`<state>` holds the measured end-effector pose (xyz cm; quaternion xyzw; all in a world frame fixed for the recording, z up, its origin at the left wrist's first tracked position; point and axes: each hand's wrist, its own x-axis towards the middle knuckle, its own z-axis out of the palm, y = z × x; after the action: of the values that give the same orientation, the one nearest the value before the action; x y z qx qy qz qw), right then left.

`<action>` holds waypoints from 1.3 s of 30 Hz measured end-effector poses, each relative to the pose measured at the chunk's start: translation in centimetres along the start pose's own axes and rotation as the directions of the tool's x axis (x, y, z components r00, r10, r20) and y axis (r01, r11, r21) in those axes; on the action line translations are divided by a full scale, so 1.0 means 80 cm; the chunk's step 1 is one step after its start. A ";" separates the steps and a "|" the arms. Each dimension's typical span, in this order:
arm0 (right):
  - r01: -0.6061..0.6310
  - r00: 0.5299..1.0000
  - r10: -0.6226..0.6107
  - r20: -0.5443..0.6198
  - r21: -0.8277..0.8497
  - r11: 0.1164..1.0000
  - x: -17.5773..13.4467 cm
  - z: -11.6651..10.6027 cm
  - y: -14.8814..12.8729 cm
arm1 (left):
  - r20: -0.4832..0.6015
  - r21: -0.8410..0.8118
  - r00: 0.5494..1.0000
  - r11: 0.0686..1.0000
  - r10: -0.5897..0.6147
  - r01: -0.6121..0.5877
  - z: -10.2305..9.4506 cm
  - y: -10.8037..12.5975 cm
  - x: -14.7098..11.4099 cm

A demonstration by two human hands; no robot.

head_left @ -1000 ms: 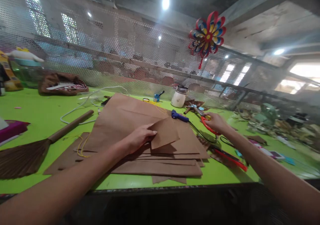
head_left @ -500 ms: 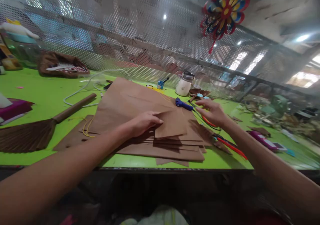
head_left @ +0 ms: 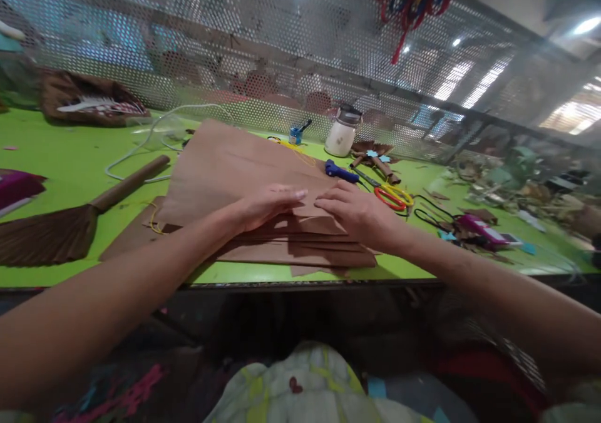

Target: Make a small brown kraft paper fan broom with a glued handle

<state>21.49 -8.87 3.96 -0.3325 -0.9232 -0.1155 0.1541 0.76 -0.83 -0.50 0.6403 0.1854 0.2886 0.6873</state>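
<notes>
In the head view, my left hand [head_left: 270, 207] is at the left edge of a small piece of brown paper [head_left: 315, 221], its thumb on top and its other fingers partly hidden. My right hand [head_left: 361, 215] lies over the right side of this piece, fingers stretched out and pointing left. Beneath both hands is a stack of folded brown paper [head_left: 300, 257]. A large sheet of brown paper [head_left: 220, 166] spreads behind them. Just beyond my right hand lie a blue glue gun [head_left: 340, 171] and scissors with red and yellow handles [head_left: 393, 198].
A brown pleated paper fan [head_left: 51, 235] with a rolled handle lies on the left of the green table [head_left: 70, 144]. A pale jar [head_left: 342, 136] and small blue bottle [head_left: 295, 136] stand behind. Purple object [head_left: 481, 230], cord and scraps occupy the right. Mesh [head_left: 206, 47] bounds the back.
My right hand has moved left and down from near the glue gun onto the small paper. My left hand stays at that paper, which now lies lower. The camera view has tilted down.
</notes>
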 end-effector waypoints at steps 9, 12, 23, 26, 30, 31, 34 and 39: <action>-0.342 0.940 0.326 0.105 0.279 0.897 -0.160 -0.064 -0.021 | 0.302 0.627 0.948 0.729 0.098 -0.275 0.035 0.012 -0.020; -0.328 0.942 0.289 0.170 0.287 0.900 -0.199 -0.057 -0.027 | 0.368 0.730 0.924 0.581 0.110 -0.360 0.042 0.012 -0.020; -0.314 0.948 0.285 0.141 0.276 0.908 -0.219 -0.028 -0.014 | 0.272 0.930 0.961 0.266 -0.043 -0.252 0.047 0.034 -0.020; -0.304 0.950 0.273 0.151 0.258 0.917 -0.211 -0.020 -0.011 | 0.248 0.930 0.968 0.286 -0.033 -0.229 0.043 0.033 -0.017; -0.266 0.964 0.250 0.092 0.260 0.928 -0.202 -0.003 0.001 | 0.246 0.913 0.969 0.336 -0.002 -0.231 0.038 0.033 -0.014; -0.261 0.965 0.250 0.073 0.260 0.930 -0.200 0.001 0.005 | 0.244 0.909 0.970 0.349 -0.003 -0.227 0.037 0.034 -0.014; -0.270 0.962 0.272 0.029 0.266 0.925 -0.195 0.004 0.010 | 0.219 0.901 0.976 0.385 -0.010 -0.198 0.036 0.036 -0.015; -0.270 0.959 0.281 0.035 0.409 0.872 -0.186 -0.003 0.010 | 0.152 0.900 0.988 0.416 -0.019 -0.130 0.033 0.039 -0.015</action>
<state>32.97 -16.96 -1.13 -0.4195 -0.8678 0.0993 0.2471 1.02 -3.57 2.76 0.9338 0.2421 0.1204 0.2344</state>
